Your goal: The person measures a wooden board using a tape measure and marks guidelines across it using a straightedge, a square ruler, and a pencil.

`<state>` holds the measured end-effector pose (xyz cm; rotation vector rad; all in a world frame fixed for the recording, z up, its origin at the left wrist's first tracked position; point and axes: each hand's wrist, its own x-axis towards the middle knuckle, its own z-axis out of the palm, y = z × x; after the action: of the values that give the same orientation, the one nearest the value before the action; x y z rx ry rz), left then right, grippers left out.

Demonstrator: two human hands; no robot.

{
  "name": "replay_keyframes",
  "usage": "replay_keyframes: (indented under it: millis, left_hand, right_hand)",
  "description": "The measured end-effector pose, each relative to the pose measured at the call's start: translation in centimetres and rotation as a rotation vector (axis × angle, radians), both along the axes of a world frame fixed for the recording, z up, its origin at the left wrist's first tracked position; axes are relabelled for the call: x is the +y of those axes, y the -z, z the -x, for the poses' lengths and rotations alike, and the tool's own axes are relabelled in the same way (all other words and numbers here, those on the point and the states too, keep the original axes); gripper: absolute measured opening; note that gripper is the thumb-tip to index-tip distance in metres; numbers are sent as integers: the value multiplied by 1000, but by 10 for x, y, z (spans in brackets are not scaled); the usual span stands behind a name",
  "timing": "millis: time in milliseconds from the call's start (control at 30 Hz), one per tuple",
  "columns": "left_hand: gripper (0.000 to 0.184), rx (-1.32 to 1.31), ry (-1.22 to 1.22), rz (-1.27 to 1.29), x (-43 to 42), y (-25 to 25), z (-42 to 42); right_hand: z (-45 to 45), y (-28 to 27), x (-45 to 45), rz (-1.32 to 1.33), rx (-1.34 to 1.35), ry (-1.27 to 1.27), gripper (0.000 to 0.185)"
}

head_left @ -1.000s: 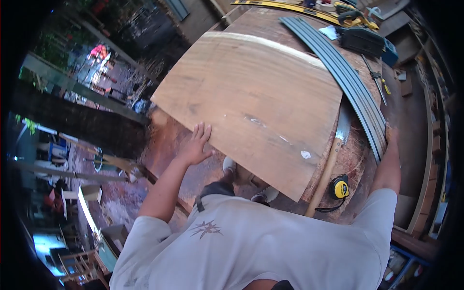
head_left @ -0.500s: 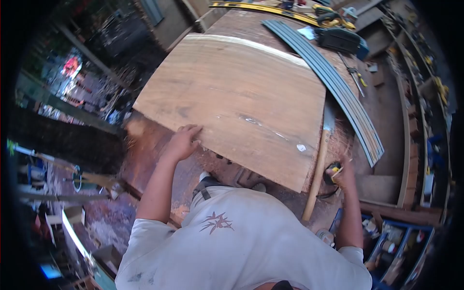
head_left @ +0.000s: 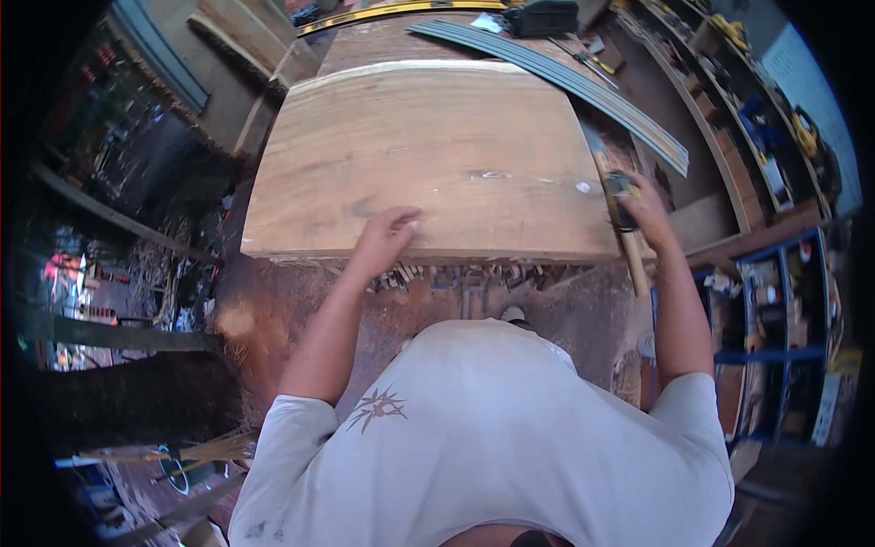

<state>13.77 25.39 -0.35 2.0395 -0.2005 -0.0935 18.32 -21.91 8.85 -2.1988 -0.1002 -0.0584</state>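
Note:
A wide wooden slab (head_left: 410, 137) with a pale far edge lies flat before me. My left hand (head_left: 390, 237) rests over its front edge, fingers stretched out and thumb apart, with nothing held. My right hand (head_left: 647, 211) is closed around a black and yellow tape measure (head_left: 622, 193) at the slab's right end. Partly under the tape measure lies a tool with a long wooden handle (head_left: 634, 264) and a flat metal blade, most of which is hidden.
Grey metal strips (head_left: 565, 82) lie across the slab's far right corner. A yellow spirit level (head_left: 392, 13) and a dark case (head_left: 541, 18) sit at the back. Blue shelving (head_left: 788, 351) with small items stands at right, and a dark beam (head_left: 137, 401) at left.
My view has turned, so the slab now appears squarer to me. My right hand has brought the tape measure up to the slab's right end; my left stays by the front edge.

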Motion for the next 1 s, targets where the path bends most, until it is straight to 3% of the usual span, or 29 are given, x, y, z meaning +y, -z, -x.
replay_keyframes:
  millis: [67,100,133,233,400,467,567,600,700,833,867,900,933,967,1000]
  left_hand:
    - [41,-39,108,64,-23,-11,1]
    - [42,-5,132,213,-37,-17,3]
    - [44,28,150,360,-47,-21,4]
    - [35,87,176,525,-57,-27,2]
    - [21,132,48,440,-31,-30,-10]
    - [23,138,-114,328,-15,-43,-27]
    - [27,69,-300,211,67,-49,-76]
    - [41,56,-374,229,107,-43,-97]
    - [42,49,-704,209,224,-49,-139]
    - [46,-136,-930,434,229,-55,-197]
    - [56,-188,-933,540,227,-42,-224]
    - [71,-312,-1225,218,199,-34,-245]
    - [80,-272,-1137,284,123,-84,-222]
    - [83,-353,-1126,-174,142,-6,-261]
    - [85,-126,-1021,-176,94,-7,-254]
  right_hand:
    - [19,-22,80,67,124,-218,68]
    - [17,-9,106,184,79,-355,72]
    - [29,-14,144,118,60,-451,75]
    - [37,-23,215,153,167,-501,65]
    - [20,-17,235,172,119,-699,61]
    - [8,-14,220,264,-86,-712,64]
    - [-25,-18,155,416,-63,-644,69]
    - [-39,-14,123,454,-42,-632,67]
    - [-81,-12,23,643,43,-552,59]
    - [-149,-17,-24,473,8,-596,52]
    - [-169,-25,-17,374,135,-553,50]
    - [-193,-30,-10,279,263,-515,49]
    - [-224,-31,-8,318,261,-543,45]
    - [-256,-30,-5,352,204,-562,45]
    - [-286,-28,3,380,144,-579,45]
